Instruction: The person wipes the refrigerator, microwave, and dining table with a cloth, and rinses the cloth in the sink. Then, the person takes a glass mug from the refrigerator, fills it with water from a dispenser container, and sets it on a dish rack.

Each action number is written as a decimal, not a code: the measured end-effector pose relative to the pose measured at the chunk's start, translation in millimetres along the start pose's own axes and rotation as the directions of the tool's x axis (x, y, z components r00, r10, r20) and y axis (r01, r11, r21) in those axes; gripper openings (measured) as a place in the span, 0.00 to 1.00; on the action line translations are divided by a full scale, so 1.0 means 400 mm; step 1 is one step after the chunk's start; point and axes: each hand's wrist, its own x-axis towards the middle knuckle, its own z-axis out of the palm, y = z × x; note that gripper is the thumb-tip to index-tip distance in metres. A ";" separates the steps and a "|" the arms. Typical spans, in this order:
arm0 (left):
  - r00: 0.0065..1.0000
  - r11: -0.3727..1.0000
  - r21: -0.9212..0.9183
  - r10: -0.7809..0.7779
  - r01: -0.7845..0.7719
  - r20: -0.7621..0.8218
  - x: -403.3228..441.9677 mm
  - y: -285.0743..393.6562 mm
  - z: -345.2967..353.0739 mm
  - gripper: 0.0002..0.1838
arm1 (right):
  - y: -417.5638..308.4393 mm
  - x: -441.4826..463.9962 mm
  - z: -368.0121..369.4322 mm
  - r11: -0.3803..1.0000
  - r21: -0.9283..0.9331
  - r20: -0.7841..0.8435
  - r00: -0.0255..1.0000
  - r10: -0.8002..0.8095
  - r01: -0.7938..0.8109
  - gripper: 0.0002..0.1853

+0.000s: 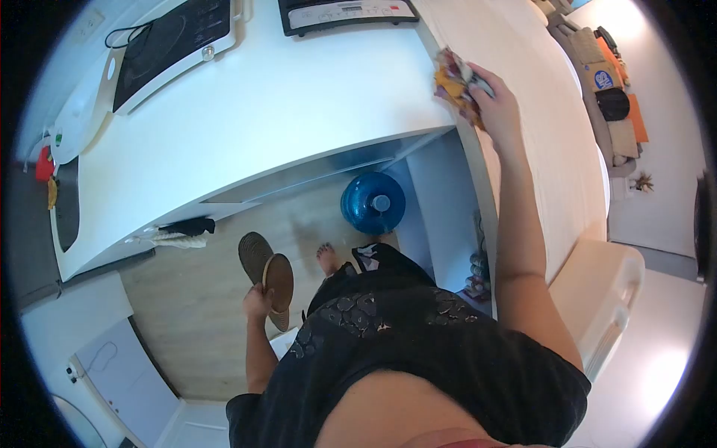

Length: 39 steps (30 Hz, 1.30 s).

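Standing at a white counter (299, 112), clutching a crumpled cloth (451, 86) at its side with curling fingers of the right hand (494, 104), probably feeling soft and light, bunching easily anywhere; pinching a flat brown pad (280, 285) low beside the body with the left hand (256, 302), likely feeling stiffer, suiting a rim hold.

Crumpled bundle (451, 84) in right hand (496, 104): blurred, material unclear. Left hand (257, 302): some fingers hidden behind brown oval item (280, 280). Panelled appliance (351, 13): cut off by top edge, markings too small to read.
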 end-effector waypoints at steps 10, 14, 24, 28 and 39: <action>0.997 0.999 -0.041 -0.026 0.023 -0.071 -0.083 0.064 -0.029 0.15 | 0.261 0.411 0.309 0.495 -0.702 -0.031 0.673 -0.739 0.512 0.17; 0.990 0.983 -0.119 -0.140 0.140 0.015 -0.142 0.036 0.007 0.15 | 0.205 0.287 0.436 0.657 -0.211 0.393 0.678 -0.621 0.724 0.15; 0.984 0.981 -0.083 -0.171 0.175 0.052 -0.179 -0.049 0.051 0.17 | 0.078 -0.222 0.472 0.566 0.042 0.621 0.423 -0.660 0.823 0.22; 0.982 0.982 -0.028 -0.188 0.188 0.008 -0.156 -0.025 0.017 0.17 | 0.067 -0.153 0.434 0.442 -0.267 0.662 0.496 -0.561 0.856 0.22; 0.996 0.991 -0.122 0.065 -0.057 0.056 0.021 -0.131 0.080 0.21 | 0.041 -0.168 -0.276 0.986 0.030 0.005 0.986 0.165 -0.165 0.19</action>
